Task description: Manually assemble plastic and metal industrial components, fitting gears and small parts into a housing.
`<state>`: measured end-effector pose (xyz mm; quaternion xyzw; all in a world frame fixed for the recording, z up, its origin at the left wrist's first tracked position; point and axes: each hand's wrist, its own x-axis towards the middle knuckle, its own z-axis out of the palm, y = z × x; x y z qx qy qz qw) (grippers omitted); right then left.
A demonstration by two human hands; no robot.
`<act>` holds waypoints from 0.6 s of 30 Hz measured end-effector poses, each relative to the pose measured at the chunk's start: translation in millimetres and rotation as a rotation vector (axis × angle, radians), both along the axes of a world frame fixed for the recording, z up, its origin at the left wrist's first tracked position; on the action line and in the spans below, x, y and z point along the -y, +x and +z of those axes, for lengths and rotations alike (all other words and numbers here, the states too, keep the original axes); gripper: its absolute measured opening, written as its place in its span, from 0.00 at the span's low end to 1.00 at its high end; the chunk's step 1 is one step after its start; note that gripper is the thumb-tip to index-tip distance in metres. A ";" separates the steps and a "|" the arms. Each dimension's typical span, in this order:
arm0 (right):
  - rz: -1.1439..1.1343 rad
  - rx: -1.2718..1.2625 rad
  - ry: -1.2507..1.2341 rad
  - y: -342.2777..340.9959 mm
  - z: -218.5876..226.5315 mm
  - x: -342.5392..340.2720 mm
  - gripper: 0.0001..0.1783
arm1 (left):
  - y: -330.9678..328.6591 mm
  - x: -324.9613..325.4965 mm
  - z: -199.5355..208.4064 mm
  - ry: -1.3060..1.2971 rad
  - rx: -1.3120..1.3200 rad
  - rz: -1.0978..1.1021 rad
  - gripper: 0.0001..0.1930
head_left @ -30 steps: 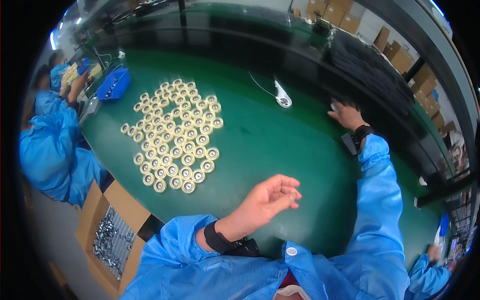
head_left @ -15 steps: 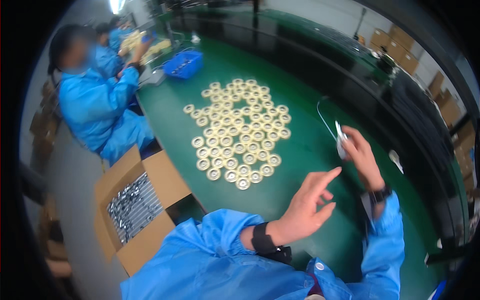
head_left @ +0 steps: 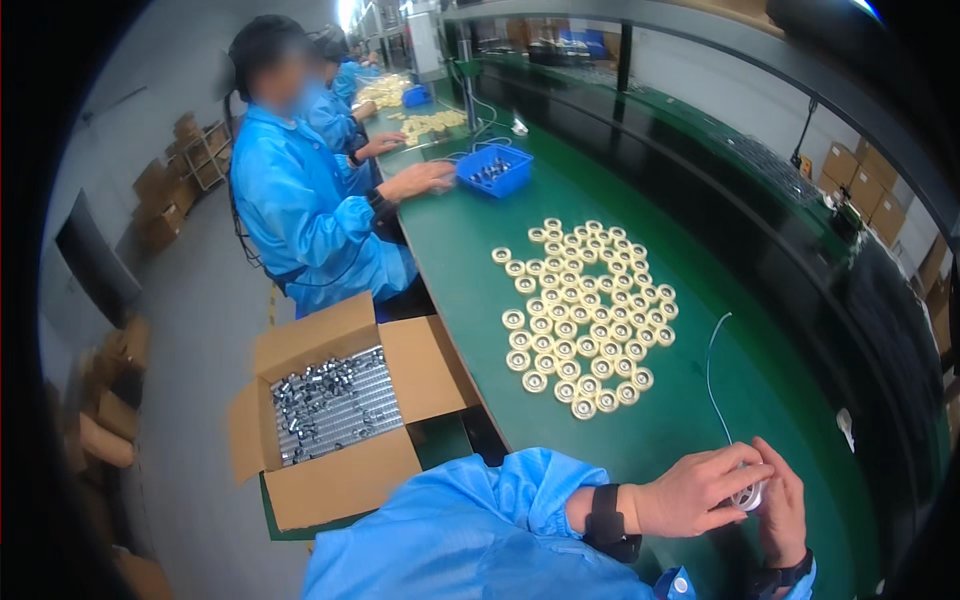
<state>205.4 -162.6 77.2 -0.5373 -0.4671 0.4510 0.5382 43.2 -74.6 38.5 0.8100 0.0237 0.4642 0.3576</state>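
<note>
Close to the table's near right side, my left hand (head_left: 690, 495) and my right hand (head_left: 785, 510) meet around a small round white-and-silver spool-like piece (head_left: 748, 497). Both hands are closed on it, and their fingers cover much of it. A thin pale cord (head_left: 711, 380) rises from between the hands and curves over the green table. Left of the cord, many cream rings with metal centres (head_left: 585, 345) lie flat in a loose cluster.
An open cardboard box (head_left: 340, 500) of small shiny metal parts (head_left: 330, 395) stands left of the green table (head_left: 450, 260). Farther off is a blue bin (head_left: 510, 178) with metal parts, beside a co-worker in blue (head_left: 300, 190). A white object (head_left: 846, 428) lies at the right.
My left hand has moved right and closed onto the round piece in my right hand, which has come nearer. The view has shifted, showing more of the co-workers and the box.
</note>
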 end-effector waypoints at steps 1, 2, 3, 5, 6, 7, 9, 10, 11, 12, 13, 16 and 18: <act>0.035 0.113 -0.024 8.0 11.1 2.0 0.36 | -4.1 -0.5 2.3 -0.160 -0.020 -0.059 0.26; 0.069 0.225 -0.048 17.0 16.2 0.0 0.35 | -8.0 -1.6 2.9 -0.323 -0.039 -0.120 0.26; -0.024 0.396 0.079 30.8 12.0 -6.0 0.33 | -6.8 -5.8 5.6 -0.510 -0.154 -0.212 0.22; -0.171 0.383 0.066 47.9 21.3 -21.4 0.27 | -4.2 -16.5 4.6 -0.918 -0.109 -0.614 0.20; -0.194 0.352 0.049 54.4 26.3 -34.1 0.26 | -2.6 -19.5 5.2 -1.318 -0.061 -1.001 0.19; -0.141 0.303 0.068 59.6 27.2 -51.9 0.23 | -1.1 -19.1 6.5 -1.325 -0.050 -1.143 0.22; -0.062 0.222 0.056 50.9 21.4 -92.4 0.18 | -9.0 -21.9 5.3 -1.322 -0.106 -1.282 0.27; -0.037 0.277 0.025 47.6 13.0 -112.7 0.16 | -10.2 -22.7 3.4 -1.308 -0.137 -1.353 0.29; -0.011 0.274 -0.019 33.3 4.0 -132.7 0.16 | -9.4 -22.0 -3.0 -1.330 -0.120 -1.386 0.29; 0.038 0.277 -0.017 28.6 -9.3 -150.5 0.16 | -9.4 -24.3 -5.4 -1.331 -0.114 -1.414 0.30; 0.082 0.374 0.038 26.6 -22.7 -166.5 0.16 | -7.9 -26.8 -2.3 -1.321 -0.103 -1.450 0.30; 0.135 0.753 0.229 12.0 -52.1 -194.7 0.20 | -1.4 -32.1 -4.2 -1.371 -0.067 -1.468 0.31; 0.140 0.807 0.338 2.7 -67.3 -212.0 0.22 | -0.8 -32.0 -2.2 -1.383 -0.077 -1.450 0.31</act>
